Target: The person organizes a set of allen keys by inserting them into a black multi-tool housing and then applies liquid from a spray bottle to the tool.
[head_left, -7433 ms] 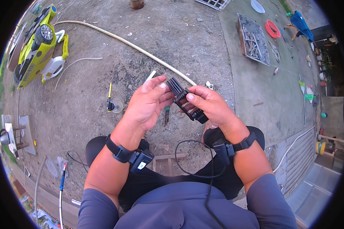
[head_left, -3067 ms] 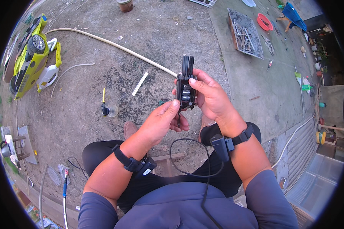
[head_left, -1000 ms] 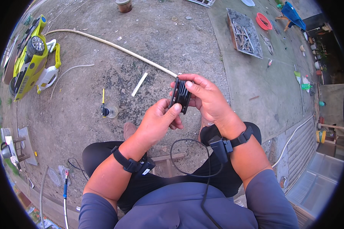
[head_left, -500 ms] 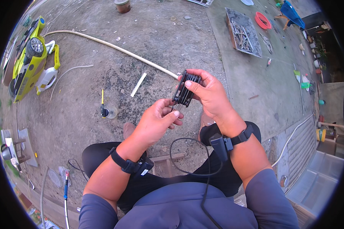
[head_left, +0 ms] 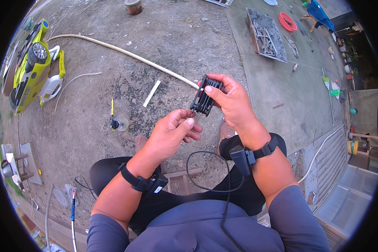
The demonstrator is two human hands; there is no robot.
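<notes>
In front of me, above my knees, my right hand (head_left: pixel 236 101) grips a black folding hex key set (head_left: pixel 207 97), its thumb lying across the row of folded keys. My left hand (head_left: pixel 172 131) is just below and to the left, thumb and forefinger pinched at the lower end of the set. Thin metal keys stick out there, and the pinch seems to be on one of them. The left hand's other fingers are curled loosely. The exact fingertip contact is too small to see clearly.
A pale hose (head_left: pixel 134 55) runs across the dirt toward the set. On the ground at left lie a white strip (head_left: pixel 151 93), a yellow-shafted tool (head_left: pixel 112 113) and a yellow-green toy car (head_left: pixel 27 84). A metal tray (head_left: pixel 277 52) of tools and a red basin (head_left: pixel 286 21) stand far right.
The hex key set has tilted slightly in my right hand, and the thin keys at its lower end show more clearly. My left hand's pinch has shifted up a little.
</notes>
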